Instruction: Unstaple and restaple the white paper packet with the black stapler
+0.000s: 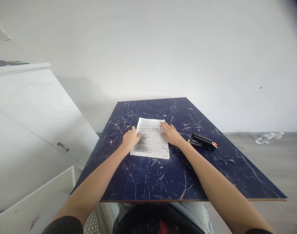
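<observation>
Printed sheets of paper (150, 138) lie on the dark blue marbled table, covered in lines of text; how many sheets there are I cannot tell. My left hand (130, 139) is closed at their left edge, its thumb over the paper and the other fingers curled beside it. Across from it, my right hand (172, 134) lies open, fingers stretched over the upper right edge of the paper. A black stapler (204, 141) with an orange tip rests just right of my right forearm.
The blue table (150, 182) reaches back towards a white wall. A small flat piece (128, 126) lies on it near my left hand. To the left stand a white cabinet (41, 107) and a white perforated basket (92, 224). Clear plastic packaging (269, 137) lies on the floor at right.
</observation>
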### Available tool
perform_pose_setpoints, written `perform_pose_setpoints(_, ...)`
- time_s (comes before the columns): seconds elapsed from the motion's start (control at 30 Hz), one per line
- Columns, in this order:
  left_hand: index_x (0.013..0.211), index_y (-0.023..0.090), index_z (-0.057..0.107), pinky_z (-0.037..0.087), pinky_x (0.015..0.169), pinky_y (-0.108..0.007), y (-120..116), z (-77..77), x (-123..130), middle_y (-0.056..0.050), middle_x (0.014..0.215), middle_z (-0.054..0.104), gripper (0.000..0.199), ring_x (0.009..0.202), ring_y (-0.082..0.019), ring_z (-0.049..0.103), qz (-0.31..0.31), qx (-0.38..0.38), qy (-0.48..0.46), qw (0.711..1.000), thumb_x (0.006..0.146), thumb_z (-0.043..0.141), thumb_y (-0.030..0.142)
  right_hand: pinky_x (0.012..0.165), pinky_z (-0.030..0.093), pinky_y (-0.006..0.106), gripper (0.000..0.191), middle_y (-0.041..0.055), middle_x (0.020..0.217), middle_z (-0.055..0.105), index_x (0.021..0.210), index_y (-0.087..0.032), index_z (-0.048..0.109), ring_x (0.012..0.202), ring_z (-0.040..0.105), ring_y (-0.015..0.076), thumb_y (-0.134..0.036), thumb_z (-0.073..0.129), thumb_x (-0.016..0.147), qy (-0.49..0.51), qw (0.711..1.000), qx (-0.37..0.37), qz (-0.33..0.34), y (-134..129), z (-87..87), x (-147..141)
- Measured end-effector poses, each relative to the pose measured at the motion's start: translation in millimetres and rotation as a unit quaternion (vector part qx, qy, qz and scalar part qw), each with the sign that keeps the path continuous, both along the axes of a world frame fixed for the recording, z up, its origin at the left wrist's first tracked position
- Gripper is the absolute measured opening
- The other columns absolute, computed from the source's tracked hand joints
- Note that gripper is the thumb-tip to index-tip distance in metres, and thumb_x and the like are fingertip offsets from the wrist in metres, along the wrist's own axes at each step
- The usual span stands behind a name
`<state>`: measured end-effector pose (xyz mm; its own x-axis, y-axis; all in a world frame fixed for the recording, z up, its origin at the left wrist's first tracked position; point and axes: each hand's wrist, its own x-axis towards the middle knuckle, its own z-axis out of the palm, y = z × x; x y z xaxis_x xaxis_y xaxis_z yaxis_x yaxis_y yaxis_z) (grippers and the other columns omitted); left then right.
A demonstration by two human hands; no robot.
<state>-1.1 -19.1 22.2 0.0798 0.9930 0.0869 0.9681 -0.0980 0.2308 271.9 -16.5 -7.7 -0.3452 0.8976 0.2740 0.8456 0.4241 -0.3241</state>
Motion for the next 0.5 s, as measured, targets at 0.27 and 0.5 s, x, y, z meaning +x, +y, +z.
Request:
perform_pose_setpoints(0.27,0.106,0.012,0.066,0.052,0.080,-0.045,3.3,-1.1,-2.4,-0.024,0.100,0.071,0.051,0.097,-0.039,0.070,0.039,-0.009,0.039,0.998,0.098,0.039,0.055,0.084,0.048,0.032,0.025,0.0080,0.093,0.074,0.096,-0.020,0.066,0.089,0.068,0.0234,-0.003,0.052,0.083,0.123,0.977,-0.040,-0.172,-4.1,7.0,15.0)
perform_pose_setpoints(0.5,0.103,0.013,0.068,0.052,0.079,-0.044,6.8,-7.3,-3.9,-0.021,0.101,0.071,0.044,0.096,-0.038,0.071,0.033,-0.008,0.047,0.998,0.099,0.040,0.047,0.086,0.049,0.030,0.026,0.0031,0.091,0.076,0.087,-0.022,0.065,0.091,0.070,0.0192,-0.002,0.053,0.076,0.253,0.951,-0.082,-0.158,-4.3,5.3,8.3)
